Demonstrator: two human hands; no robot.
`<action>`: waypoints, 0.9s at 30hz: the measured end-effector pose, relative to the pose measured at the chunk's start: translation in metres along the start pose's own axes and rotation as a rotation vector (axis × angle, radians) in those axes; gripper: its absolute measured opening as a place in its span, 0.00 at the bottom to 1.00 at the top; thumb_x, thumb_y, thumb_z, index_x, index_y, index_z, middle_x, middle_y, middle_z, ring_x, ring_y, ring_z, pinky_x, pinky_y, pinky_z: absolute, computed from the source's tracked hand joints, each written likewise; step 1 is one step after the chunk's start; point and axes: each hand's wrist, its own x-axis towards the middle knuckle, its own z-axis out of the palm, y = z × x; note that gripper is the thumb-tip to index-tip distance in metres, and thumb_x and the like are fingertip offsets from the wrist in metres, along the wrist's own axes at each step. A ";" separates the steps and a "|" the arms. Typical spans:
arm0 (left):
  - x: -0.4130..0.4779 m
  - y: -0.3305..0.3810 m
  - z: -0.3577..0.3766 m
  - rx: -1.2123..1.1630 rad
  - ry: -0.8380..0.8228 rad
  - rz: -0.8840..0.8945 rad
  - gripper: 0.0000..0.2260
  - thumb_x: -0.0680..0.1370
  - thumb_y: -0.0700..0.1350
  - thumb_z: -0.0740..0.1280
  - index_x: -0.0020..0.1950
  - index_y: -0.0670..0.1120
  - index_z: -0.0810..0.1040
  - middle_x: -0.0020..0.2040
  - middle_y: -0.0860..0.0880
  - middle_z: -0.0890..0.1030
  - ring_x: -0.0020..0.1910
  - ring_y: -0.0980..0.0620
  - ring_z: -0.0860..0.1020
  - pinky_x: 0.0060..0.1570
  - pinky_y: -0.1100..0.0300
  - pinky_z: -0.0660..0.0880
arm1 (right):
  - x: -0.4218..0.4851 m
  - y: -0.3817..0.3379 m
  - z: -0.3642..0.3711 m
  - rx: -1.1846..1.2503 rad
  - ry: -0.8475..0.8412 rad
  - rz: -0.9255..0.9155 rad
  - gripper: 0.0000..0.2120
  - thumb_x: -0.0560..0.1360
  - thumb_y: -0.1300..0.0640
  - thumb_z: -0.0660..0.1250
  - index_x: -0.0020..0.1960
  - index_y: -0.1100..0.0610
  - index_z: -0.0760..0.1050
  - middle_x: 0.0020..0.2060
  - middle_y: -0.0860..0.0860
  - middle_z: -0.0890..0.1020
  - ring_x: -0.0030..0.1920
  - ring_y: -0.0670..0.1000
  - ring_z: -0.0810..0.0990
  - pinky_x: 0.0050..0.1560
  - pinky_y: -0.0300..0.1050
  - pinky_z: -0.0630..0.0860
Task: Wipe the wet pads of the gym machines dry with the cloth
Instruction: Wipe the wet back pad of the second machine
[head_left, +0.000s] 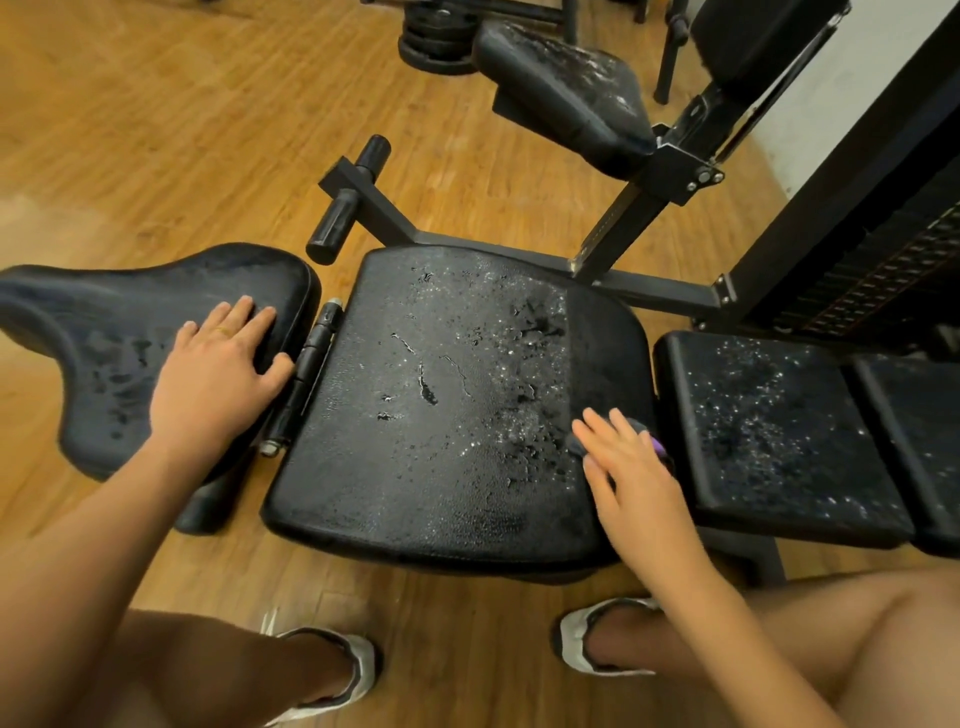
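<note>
The person wears a thin gold ring (224, 330) on the left hand (218, 374) and white shoes (575, 647) edged in grey.

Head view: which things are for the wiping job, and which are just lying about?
For the job: cloth under the right hand; wet seat pad; wet left pad under the left hand; wet right pads; wet upper pad.
Lying about: weight plates; roller bar.

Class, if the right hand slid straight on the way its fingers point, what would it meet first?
The right hand, flat on the cloth, points up and left across the seat pad. It would probably first meet the water drops just beyond its fingertips.
</note>
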 end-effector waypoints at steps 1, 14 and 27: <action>0.001 -0.001 0.000 0.004 0.000 0.005 0.24 0.80 0.52 0.63 0.74 0.44 0.69 0.75 0.40 0.68 0.74 0.41 0.64 0.69 0.40 0.62 | -0.015 -0.001 0.000 0.012 -0.017 -0.008 0.19 0.81 0.59 0.60 0.71 0.52 0.70 0.72 0.42 0.66 0.76 0.46 0.57 0.74 0.41 0.46; -0.003 0.002 -0.005 0.031 -0.004 0.029 0.23 0.80 0.51 0.63 0.73 0.42 0.69 0.73 0.39 0.69 0.71 0.40 0.66 0.66 0.40 0.65 | -0.025 -0.002 0.001 0.035 -0.017 -0.009 0.19 0.81 0.60 0.61 0.71 0.52 0.71 0.71 0.41 0.66 0.76 0.47 0.59 0.75 0.41 0.48; -0.002 0.003 -0.004 0.027 -0.010 0.021 0.29 0.77 0.57 0.53 0.73 0.42 0.70 0.73 0.39 0.70 0.71 0.40 0.67 0.66 0.41 0.65 | 0.075 0.010 0.005 -0.108 0.001 -0.017 0.20 0.83 0.58 0.56 0.75 0.54 0.65 0.75 0.49 0.64 0.77 0.53 0.55 0.76 0.49 0.47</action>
